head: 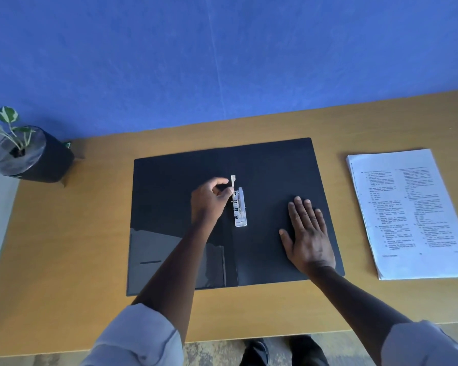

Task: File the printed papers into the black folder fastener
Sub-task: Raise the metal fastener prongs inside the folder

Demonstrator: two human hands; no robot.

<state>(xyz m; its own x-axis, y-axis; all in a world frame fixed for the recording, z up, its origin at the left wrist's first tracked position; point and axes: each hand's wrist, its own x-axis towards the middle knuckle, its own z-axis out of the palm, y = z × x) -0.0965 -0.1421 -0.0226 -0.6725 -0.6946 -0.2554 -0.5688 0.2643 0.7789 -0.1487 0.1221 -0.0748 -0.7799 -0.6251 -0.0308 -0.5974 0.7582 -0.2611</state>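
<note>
Head view: the black folder (275,180) lies open at the middle of the wooden table (90,233). Its metal fastener (240,207) sits along the spine, lever raised (pointing to 12 o'clock). The left hand (209,199) pinches that lever between thumb and fingers. The right hand (307,233) presses flat, fingers spread, on the right cover. Printed papers (410,212) lie at 3 o'clock, well apart; a potted plant (24,151) sits at 10 o'clock.

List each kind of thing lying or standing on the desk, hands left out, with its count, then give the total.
Black folder, open, with a metal clip: 1
Stack of printed papers: 1
Potted plant: 1
Total: 3
</note>
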